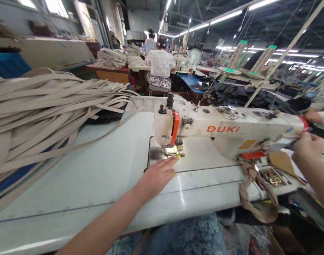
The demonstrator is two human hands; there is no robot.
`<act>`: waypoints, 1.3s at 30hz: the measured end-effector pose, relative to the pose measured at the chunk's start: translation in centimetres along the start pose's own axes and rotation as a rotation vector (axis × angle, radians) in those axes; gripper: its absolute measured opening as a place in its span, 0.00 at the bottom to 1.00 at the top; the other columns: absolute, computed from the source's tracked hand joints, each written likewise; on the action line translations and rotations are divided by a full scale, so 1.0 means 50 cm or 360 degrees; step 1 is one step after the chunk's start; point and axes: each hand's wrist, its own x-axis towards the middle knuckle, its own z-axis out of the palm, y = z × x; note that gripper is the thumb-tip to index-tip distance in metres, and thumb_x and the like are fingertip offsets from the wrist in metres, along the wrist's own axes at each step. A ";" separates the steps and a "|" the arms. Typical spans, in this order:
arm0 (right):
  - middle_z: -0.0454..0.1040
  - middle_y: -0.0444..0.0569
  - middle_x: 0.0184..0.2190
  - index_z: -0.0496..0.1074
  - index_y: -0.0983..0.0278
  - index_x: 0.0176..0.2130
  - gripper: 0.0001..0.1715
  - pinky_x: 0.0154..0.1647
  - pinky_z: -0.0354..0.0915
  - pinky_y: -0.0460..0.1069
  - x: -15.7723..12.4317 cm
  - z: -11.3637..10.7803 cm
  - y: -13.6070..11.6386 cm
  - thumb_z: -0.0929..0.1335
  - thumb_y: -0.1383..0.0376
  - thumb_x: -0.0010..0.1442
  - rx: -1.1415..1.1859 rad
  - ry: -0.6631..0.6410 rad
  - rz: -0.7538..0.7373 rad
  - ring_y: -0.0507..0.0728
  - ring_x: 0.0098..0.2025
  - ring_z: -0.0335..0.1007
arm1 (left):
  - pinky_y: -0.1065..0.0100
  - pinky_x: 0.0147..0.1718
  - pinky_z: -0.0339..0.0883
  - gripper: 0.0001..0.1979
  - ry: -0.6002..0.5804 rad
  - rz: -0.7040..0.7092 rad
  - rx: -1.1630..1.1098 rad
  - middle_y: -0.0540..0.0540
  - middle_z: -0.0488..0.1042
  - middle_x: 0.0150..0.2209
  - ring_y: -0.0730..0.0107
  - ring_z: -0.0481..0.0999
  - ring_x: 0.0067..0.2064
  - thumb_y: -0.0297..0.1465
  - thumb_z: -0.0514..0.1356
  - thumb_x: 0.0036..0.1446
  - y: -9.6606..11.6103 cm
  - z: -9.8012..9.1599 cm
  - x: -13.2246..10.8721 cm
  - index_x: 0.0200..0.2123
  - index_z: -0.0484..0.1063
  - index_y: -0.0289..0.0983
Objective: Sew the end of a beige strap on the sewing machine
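My left hand (158,175) lies flat on the bed of the white sewing machine (199,124), fingers stretched toward the presser foot (172,152). A small yellow spot shows at its fingertips; I cannot make out what it is. Far right, my right hand (309,145) is closed with curled fingers at the red-rimmed handwheel (304,124), its grip partly hidden. A beige strap (98,141) runs across the table left of the machine from a large heap of beige straps (45,102).
A small tray (274,177) with metal parts sits at the table's right end, beside a hanging loop of beige strap (246,191). Thread cones (237,55) stand behind the machine. Dark fabric pieces (231,94) lie beyond it. A seated person (160,63) works ahead.
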 end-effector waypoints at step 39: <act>0.80 0.47 0.34 0.78 0.61 0.31 0.09 0.49 0.62 0.49 -0.676 0.111 -0.328 0.67 0.63 0.54 -0.0172 -0.1887 -0.0560 0.57 0.43 0.75 | 0.68 0.37 0.68 0.12 0.0105 -0.0041 -0.0214 0.47 0.75 0.34 0.69 0.75 0.37 0.27 0.50 0.64 0.021 -0.004 -0.013 0.32 0.72 0.37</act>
